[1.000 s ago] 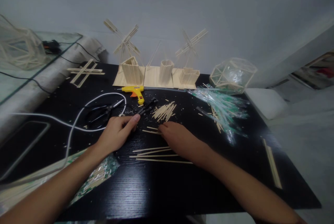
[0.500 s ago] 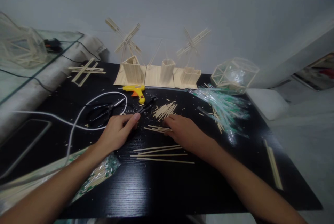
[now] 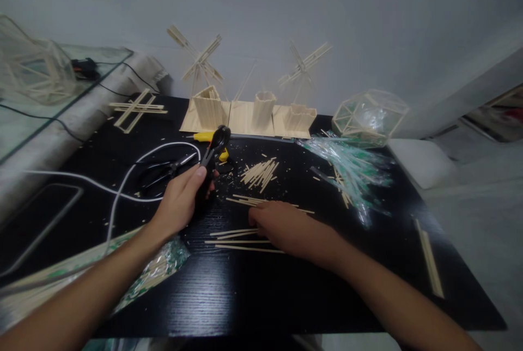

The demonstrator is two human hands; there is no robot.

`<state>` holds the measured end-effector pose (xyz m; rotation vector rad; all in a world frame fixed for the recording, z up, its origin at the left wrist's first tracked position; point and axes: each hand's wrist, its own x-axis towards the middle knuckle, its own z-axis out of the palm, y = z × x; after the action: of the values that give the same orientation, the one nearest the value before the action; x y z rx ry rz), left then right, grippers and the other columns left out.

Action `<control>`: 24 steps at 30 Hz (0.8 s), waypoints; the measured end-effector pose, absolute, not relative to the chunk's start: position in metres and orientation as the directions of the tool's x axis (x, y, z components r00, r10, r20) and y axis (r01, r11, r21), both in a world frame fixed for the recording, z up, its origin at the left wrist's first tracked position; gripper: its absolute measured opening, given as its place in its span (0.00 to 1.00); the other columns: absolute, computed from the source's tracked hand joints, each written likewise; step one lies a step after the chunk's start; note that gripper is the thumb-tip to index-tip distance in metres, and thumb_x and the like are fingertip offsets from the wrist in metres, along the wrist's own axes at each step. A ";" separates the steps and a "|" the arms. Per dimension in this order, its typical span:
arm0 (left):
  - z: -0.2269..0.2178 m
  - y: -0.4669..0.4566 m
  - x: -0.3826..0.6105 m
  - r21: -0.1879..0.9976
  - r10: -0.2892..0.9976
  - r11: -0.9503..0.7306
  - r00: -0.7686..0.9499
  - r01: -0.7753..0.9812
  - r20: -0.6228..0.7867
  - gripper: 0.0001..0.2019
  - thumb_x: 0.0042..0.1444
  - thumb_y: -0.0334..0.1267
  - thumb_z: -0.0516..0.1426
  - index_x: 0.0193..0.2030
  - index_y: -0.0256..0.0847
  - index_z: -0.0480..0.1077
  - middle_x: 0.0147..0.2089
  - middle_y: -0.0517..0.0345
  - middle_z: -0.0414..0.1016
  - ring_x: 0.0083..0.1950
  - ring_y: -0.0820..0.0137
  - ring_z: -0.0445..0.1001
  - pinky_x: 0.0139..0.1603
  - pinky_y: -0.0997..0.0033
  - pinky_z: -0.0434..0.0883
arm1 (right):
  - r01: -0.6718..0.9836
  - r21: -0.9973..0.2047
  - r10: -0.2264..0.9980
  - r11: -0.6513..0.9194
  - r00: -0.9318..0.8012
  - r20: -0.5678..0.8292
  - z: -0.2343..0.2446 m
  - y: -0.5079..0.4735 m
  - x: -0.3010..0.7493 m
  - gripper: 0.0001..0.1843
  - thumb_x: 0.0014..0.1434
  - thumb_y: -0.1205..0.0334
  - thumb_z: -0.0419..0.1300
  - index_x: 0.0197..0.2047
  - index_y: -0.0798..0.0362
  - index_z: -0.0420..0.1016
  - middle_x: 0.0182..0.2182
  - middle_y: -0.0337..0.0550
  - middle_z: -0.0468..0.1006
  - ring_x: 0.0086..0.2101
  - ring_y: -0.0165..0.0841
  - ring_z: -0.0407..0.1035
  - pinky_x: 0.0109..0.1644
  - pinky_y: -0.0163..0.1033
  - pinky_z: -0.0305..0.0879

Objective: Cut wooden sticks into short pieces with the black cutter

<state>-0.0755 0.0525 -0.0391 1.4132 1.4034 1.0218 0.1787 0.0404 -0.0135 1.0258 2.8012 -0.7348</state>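
Note:
My left hand (image 3: 180, 203) is closed round the handles of black cutting pliers (image 3: 213, 150), raised off the black table (image 3: 261, 291) with the jaws pointing up and away. My right hand (image 3: 281, 227) lies knuckles up on several long thin wooden sticks (image 3: 237, 239), its fingers curled over them; whether it grips one is hidden. A few more long sticks (image 3: 249, 200) lie just beyond it, and a pile of short cut sticks (image 3: 259, 172) lies farther back.
A yellow glue gun (image 3: 204, 137) with a white cord (image 3: 122, 187), black scissors (image 3: 161, 174), stick windmill models (image 3: 206, 100), a wire-frame polyhedron (image 3: 368, 114), plastic wrappers (image 3: 347, 168) and a stick bag (image 3: 155, 272) surround the hands. Flat sticks (image 3: 429, 258) lie at the right.
My left hand has lifted the black pliers off the table and tipped them upward. My right hand has drawn back toward me onto the long sticks.

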 end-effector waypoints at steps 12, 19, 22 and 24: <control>-0.036 0.051 -0.075 0.948 1.000 -0.025 0.020 0.317 0.019 0.23 0.65 0.60 0.51 0.41 0.42 0.74 0.37 0.55 0.77 0.37 0.63 0.74 0.39 0.66 0.71 | 0.655 -0.518 0.614 0.549 -0.738 -0.282 0.011 0.047 0.181 0.10 0.63 0.76 0.56 0.40 0.57 0.78 0.38 0.48 0.81 0.37 0.34 0.73 0.41 0.37 0.64; -0.046 0.053 -0.081 0.954 1.000 -0.009 -0.023 0.300 0.017 0.25 0.65 0.62 0.47 0.38 0.43 0.73 0.28 0.57 0.71 0.31 0.64 0.69 0.33 0.65 0.68 | 0.398 -0.891 0.804 0.218 -0.590 -0.067 0.039 0.072 0.210 0.05 0.68 0.63 0.57 0.42 0.54 0.73 0.28 0.37 0.76 0.27 0.28 0.71 0.32 0.34 0.66; -0.047 0.054 -0.081 0.956 1.000 0.019 -0.014 0.292 -0.015 0.25 0.65 0.63 0.48 0.37 0.43 0.72 0.26 0.58 0.70 0.29 0.64 0.69 0.32 0.65 0.67 | 0.156 -0.985 0.834 0.074 -0.551 -0.025 0.040 0.076 0.212 0.06 0.68 0.59 0.58 0.43 0.53 0.71 0.37 0.42 0.80 0.34 0.32 0.78 0.33 0.35 0.72; -0.045 0.053 -0.080 0.952 0.999 0.027 0.010 0.305 -0.031 0.25 0.65 0.62 0.47 0.36 0.43 0.72 0.26 0.58 0.70 0.29 0.64 0.69 0.31 0.65 0.66 | 0.052 -0.998 0.835 0.033 -0.550 0.000 0.038 0.076 0.208 0.06 0.66 0.60 0.59 0.42 0.53 0.73 0.44 0.46 0.81 0.43 0.36 0.79 0.41 0.40 0.76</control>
<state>-0.0800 0.0530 -0.0453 1.4170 1.4349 1.0136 0.2084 0.0764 0.0384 1.3902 2.5787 -2.4252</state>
